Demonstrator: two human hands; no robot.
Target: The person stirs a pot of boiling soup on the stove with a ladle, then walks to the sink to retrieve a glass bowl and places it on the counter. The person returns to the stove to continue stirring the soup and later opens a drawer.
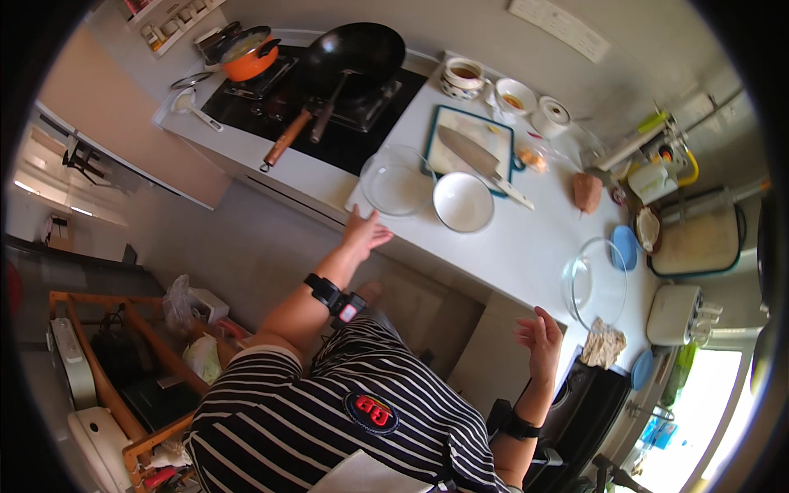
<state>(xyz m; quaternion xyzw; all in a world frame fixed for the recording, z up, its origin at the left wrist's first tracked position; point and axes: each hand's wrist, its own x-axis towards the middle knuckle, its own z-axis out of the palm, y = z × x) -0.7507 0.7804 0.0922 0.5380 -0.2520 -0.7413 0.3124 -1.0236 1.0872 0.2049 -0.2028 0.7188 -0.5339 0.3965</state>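
Note:
My left hand hovers by the front edge of the white countertop, fingers spread and holding nothing. Just beyond its fingertips sits a clear glass bowl. A white enamel bowl stands to the right of that glass bowl. Behind both, a kitchen knife lies across a green-rimmed cutting board. My right hand is raised near the counter edge by the sink, its fingers apart with nothing in them. Nearest to it is a second, larger clear glass bowl.
At the back left, a black wok and an orange pot stand on the gas hob. A crumpled cloth lies beside the black sink. A wooden shelf rack stands behind at left.

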